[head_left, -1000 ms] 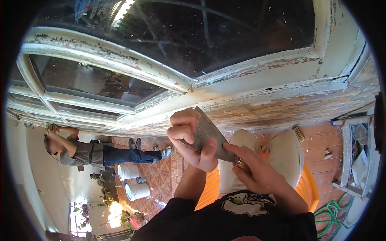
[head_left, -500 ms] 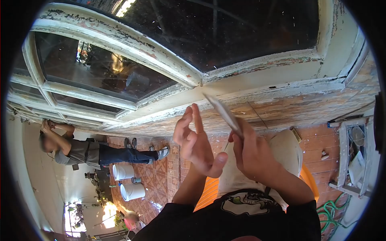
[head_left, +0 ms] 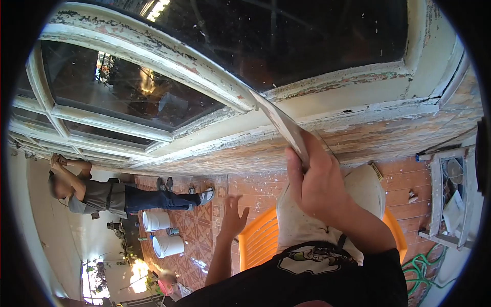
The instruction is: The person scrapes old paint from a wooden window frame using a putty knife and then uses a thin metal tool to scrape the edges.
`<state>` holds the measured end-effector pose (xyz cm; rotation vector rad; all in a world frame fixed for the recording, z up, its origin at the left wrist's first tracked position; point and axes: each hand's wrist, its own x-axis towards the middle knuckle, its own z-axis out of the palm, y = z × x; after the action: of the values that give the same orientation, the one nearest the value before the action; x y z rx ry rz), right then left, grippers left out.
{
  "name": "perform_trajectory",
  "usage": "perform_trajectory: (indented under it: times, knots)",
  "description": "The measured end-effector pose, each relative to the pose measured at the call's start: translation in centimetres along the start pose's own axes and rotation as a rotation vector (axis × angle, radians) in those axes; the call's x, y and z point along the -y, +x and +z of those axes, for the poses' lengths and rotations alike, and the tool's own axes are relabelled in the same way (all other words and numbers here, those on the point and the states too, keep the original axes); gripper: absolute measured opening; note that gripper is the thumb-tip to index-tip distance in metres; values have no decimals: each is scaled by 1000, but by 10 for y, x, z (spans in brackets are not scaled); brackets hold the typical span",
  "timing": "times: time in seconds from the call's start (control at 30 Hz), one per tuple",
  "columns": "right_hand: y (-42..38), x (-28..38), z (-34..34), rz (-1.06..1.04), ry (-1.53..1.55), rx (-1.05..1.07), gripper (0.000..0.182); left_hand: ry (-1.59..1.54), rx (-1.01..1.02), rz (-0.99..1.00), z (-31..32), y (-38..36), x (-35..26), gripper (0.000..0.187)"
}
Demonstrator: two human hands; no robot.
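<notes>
Two hands, diff jobs. Right hand (head_left: 319, 184), centre-right of frame, has its fingers (head_left: 295, 169) clenched round the handle end of a scraper (head_left: 279, 123); the blade runs up-left w/ its tip against the peeling white window frame (head_left: 327, 84) at centre top, angled low, likely so the edge gets under the paint. Left hand (head_left: 232, 217), lower centre, hangs free w/ fingers spread, holding nothing, above an orange chair (head_left: 258, 238). Far left, another person (head_left: 110, 197) works on the same frame, white buckets (head_left: 161, 233) just beside them.

One scraper (head_left: 283, 125), two white buckets (head_left: 156, 220) (head_left: 168, 244), one orange chair (head_left: 261, 238), one co-worker (head_left: 102, 193).
</notes>
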<state>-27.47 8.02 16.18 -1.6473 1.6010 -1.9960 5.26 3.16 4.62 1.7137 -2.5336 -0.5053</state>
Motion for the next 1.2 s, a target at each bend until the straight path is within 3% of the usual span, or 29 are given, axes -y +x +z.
perform_trajectory:
  times: [0.1, 0.13, 0.2, 0.33, 0.4, 0.5, 0.53, 0.6, 0.97, 1.07, 1.13, 1.2]
  knots:
    - [-2, -17, 12, -33, -175, 77, 54, -94, 530, -364, 11, -36, 25, 41]
    - [-1, -16, 11, -33, -176, 75, 54, -93, 529, -361, 14, -43, 24, 41]
    - [0, -14, 9, -44, -97, 32, 54, -214, 364, -518, 22, -53, 12, 42]
    - [0, -17, 10, -75, -179, 52, 54, 0, 260, -393, 25, -47, 1, 42]
    - [4, -13, 1, 49, -170, 146, 29, 25, 200, -341, 33, -49, 10, 39]
    - [3, -1, -8, 6, -102, 155, 28, 30, 113, -328, 35, -47, 7, 36]
    - [3, -7, -3, 6, -101, 158, 28, 8, 80, -367, 35, -47, 4, 34]
    - [2, -23, 11, -49, -243, 110, 51, -31, 75, -403, 34, -48, 2, 35]
    - [-1, -11, 6, -26, -161, 42, 50, -19, 27, -407, 38, -50, 6, 34]
    - [-1, -9, 4, -117, -177, 56, 51, -16, 27, -410, 40, -48, 7, 34]
    - [0, -11, 0, 16, -174, 130, 49, -80, -25, -365, 40, -47, 6, 34]
    - [2, -2, -6, -34, -151, 82, 47, -63, -39, -357, 42, -44, 6, 34]
